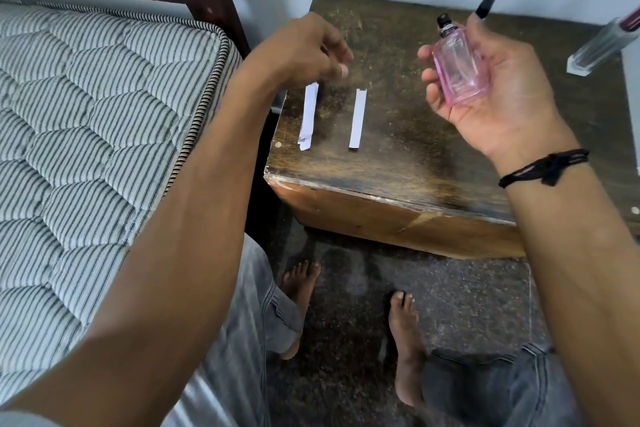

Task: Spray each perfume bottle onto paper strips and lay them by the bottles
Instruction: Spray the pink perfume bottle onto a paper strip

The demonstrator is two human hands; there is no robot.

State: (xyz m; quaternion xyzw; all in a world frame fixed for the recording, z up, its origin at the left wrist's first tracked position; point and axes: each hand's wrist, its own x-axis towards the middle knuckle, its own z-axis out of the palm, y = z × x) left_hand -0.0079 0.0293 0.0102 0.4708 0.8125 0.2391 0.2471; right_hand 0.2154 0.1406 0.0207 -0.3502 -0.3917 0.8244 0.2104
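Right hand palm-up above the wooden nightstand, fingers curled loosely round a small pink perfume bottle. Bottle lies across the palm, neck pointing up and away, black spray nozzle bare. Fingertips wrap its left edge, thumb sits along the right side. Glass is clear pink, flat, rectangular, rounded corners.

Left hand hangs over the nightstand's left part, back of hand up, fingers bunched and pointing down, blurred; nothing visible between them, cannot tell for sure whether they pinch anything. Just below its fingertips, not touching: a white paper strip lying flat, narrow, straight. Further left, near the table edge, a small stack of paper strips, ends splayed and ragged.

Nightstand top is dark, scratched, worn varnish; front edge chipped, lighter wood. Behind the right hand, a slim dark vial with clear top stands on the table. Far right, a tall clear square-section bottle with dark liquid.

Black thread bracelet on the right wrist. Striped quilted mattress at left. Grey jeans, bare feet on speckled floor.
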